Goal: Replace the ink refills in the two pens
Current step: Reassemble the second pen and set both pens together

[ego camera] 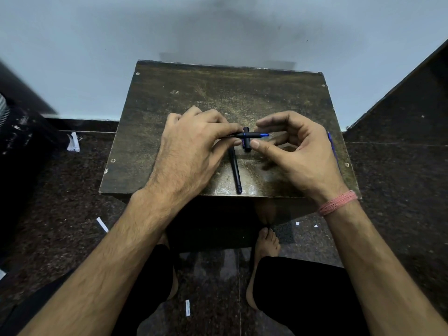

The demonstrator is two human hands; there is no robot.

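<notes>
My left hand (194, 146) pinches a black pen (252, 135) and holds it level above the wooden stool (218, 93), its blue tip pointing right. My right hand (298, 151) curves loosely around that tip. Its thumb touches a short black cap piece (246, 145) that stands crosswise behind the pen, and its forefinger hovers above without gripping. A black pen barrel (235, 170) lies on the stool below my left fingers, pointing toward the near edge. A blue pen (332, 146) lies at the stool's right side, mostly hidden by my right hand.
The stool stands against a pale wall on a dark speckled floor (72, 190). Paper scraps (74, 141) lie scattered on the floor. A dark ledge (400, 105) rises at the right. My bare foot (265, 243) rests under the stool's near edge.
</notes>
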